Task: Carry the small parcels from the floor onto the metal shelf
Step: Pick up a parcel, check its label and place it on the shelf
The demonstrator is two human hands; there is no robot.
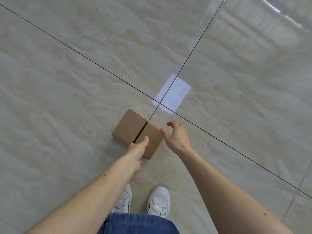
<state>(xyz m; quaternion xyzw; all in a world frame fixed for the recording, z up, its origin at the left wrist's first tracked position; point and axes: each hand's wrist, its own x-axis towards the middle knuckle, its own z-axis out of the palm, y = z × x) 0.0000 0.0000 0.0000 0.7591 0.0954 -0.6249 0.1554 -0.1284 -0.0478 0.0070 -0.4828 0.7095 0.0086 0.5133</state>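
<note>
Denim hem (138, 223) & 2 white sneakers (158, 201) nearest. Left hand (136, 149) grips right cardboard parcel (150, 141); right hand (177, 135) spread wide beside it, w/ left cardboard parcel (129, 128) touching.

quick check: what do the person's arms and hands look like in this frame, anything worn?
Both forearms are bare, no sleeves in view. The left hand and right hand have no gloves, and no rings, watch or wristbands are visible. A few small dark spots mark the forearms. Lower down: blue denim at the frame's bottom and white sneakers.
</note>
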